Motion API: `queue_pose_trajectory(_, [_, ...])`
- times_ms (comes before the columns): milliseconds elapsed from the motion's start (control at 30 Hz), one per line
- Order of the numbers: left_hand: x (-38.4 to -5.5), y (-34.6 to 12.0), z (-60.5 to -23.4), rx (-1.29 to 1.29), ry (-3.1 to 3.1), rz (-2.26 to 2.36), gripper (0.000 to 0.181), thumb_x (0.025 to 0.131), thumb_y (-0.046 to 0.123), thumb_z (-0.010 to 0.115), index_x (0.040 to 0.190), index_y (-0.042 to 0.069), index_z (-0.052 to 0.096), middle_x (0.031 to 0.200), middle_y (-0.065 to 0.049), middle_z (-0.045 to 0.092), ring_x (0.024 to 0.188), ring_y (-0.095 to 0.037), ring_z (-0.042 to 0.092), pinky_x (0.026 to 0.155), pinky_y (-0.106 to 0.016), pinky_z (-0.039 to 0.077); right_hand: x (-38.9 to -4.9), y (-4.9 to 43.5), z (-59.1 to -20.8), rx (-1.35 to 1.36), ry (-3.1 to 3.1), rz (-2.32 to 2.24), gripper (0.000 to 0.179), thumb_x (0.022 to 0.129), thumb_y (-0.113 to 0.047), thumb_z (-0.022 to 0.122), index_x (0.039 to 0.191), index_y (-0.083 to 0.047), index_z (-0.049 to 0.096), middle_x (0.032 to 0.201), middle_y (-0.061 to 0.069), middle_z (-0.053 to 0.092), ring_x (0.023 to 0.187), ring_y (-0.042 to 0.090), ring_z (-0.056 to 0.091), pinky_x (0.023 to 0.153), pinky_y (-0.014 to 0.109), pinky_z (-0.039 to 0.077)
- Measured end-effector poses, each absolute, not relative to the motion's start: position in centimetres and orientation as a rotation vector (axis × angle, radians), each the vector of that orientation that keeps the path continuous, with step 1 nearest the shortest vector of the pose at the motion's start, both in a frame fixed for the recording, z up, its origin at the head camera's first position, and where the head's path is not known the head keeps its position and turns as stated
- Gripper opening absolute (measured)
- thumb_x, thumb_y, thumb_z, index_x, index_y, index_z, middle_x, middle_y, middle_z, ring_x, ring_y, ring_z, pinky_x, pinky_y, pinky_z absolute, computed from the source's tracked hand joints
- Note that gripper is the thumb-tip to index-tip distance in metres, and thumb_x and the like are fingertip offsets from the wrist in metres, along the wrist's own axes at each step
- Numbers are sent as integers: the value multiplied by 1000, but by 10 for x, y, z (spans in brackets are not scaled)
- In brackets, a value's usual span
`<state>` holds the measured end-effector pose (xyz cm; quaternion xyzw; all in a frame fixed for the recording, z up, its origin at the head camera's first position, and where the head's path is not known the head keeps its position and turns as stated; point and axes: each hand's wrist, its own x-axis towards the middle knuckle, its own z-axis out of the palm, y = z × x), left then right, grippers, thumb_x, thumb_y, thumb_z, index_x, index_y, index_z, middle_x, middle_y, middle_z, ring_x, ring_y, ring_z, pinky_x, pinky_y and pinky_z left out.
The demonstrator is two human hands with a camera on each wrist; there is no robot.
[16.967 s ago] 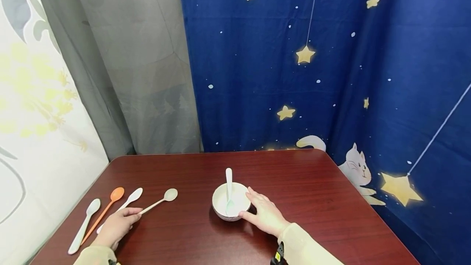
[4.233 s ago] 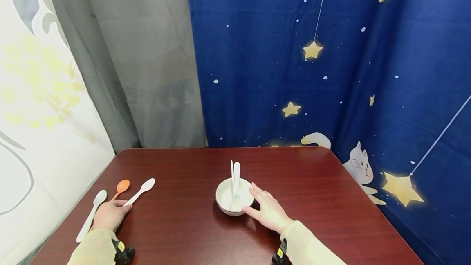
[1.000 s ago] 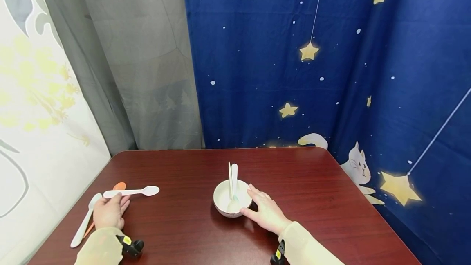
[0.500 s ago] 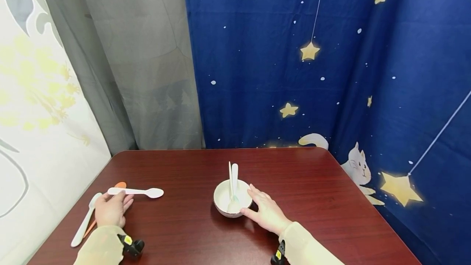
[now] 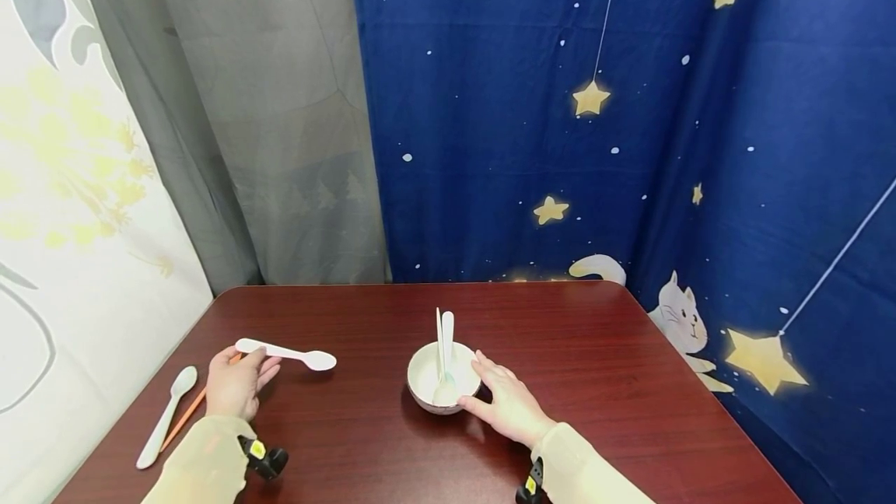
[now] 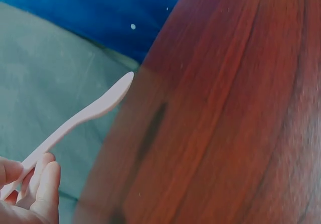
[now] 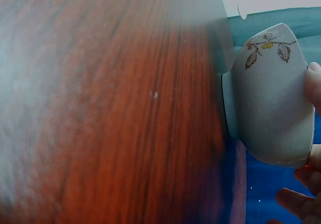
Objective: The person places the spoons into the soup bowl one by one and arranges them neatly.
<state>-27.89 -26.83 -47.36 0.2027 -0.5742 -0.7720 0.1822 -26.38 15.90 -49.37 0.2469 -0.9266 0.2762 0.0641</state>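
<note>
In the head view, the left hand (image 5: 234, 387) pinched the handle of a white plastic-looking spoon (image 5: 290, 353), whose long axis pointed rightward from this hand, its scoop toward the white round ceramic-looking bowl (image 5: 422, 379). The right hand (image 5: 507, 403), nearer to the bowl, touched its rim with spread fingers. The left wrist view showed the spoon raised above the reddish-brown wooden-looking worktop (image 6: 225, 108); the right one, fingertips at the bowl's rim.
</note>
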Motion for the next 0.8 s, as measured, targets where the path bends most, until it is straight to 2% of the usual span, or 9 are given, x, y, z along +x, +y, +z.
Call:
queue_pose_trajectory(233, [-280, -251, -458, 479, -1782, -2210, 42, 94, 3, 57, 130, 0, 36, 90, -5, 63, 76, -18, 71, 73, -35, 57, -263, 159, -493, 737, -2806, 840, 79, 88, -60, 56, 142, -4, 45, 152, 12, 35, 136, 37, 35, 106, 56, 32])
queue_pose_trajectory(533, [-286, -229, -437, 295, -1928, -2294, 29, 96, 2, 55, 120, -2, 40, 86, -6, 66, 71, -14, 71, 70, -32, 57, -263, 159, -493, 740, -2802, 846, 79, 88, -61, 56, 142, -4, 45, 152, 12, 34, 136, 38, 35, 105, 57, 32])
queue_pose_trajectory(800, [-293, -205, -426, 229, -2023, -2304, 36, 95, 3, 57, 124, -3, 37, 91, -9, 63, 73, -16, 71, 73, -34, 57, -264, 159, -493, 731, -2811, 841, 80, 88, -61, 56, 142, -4, 45, 152, 12, 34, 136, 39, 35, 105, 57, 32])
